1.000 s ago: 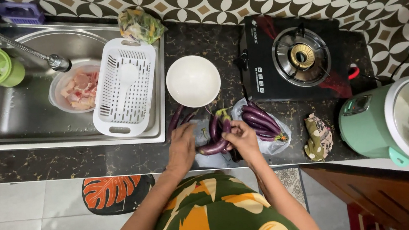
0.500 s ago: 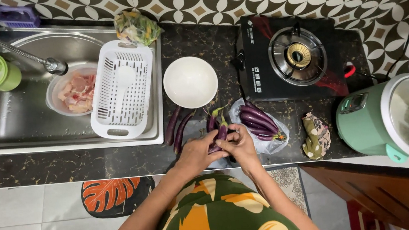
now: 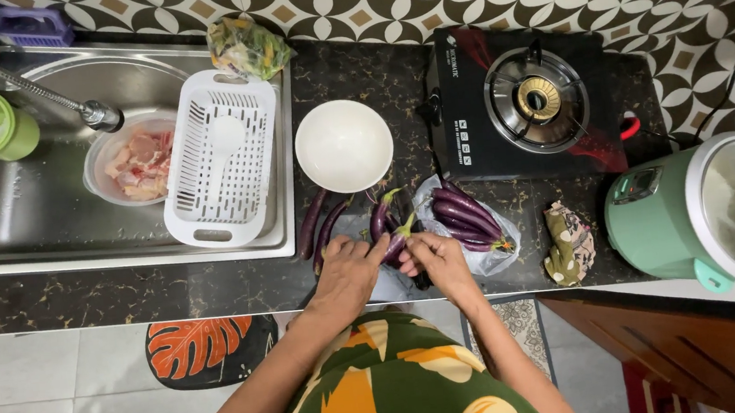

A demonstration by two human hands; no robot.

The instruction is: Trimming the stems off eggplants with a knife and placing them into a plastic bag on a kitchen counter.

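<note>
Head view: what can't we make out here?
- Eggplant between left hand and right hand: fingers cover most of it, grip unclear.
- Rice cooker: cut off by the right edge; a cloth hides part of the inside.
- Bowl of meat: partly behind the faucet and white basket.
- Bag at the sink corner: contents too small to tell.
- Stove panel: markings too small.

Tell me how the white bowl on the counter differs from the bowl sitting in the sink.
The white bowl stands on the dark counter and is empty; the bowl in the sink lies under the tap and holds pale pink raw meat. The white bowl stands apart in full view, while the bowl in the sink is partly covered by the white slotted basket. Both are round, light-coloured and upright.
</note>
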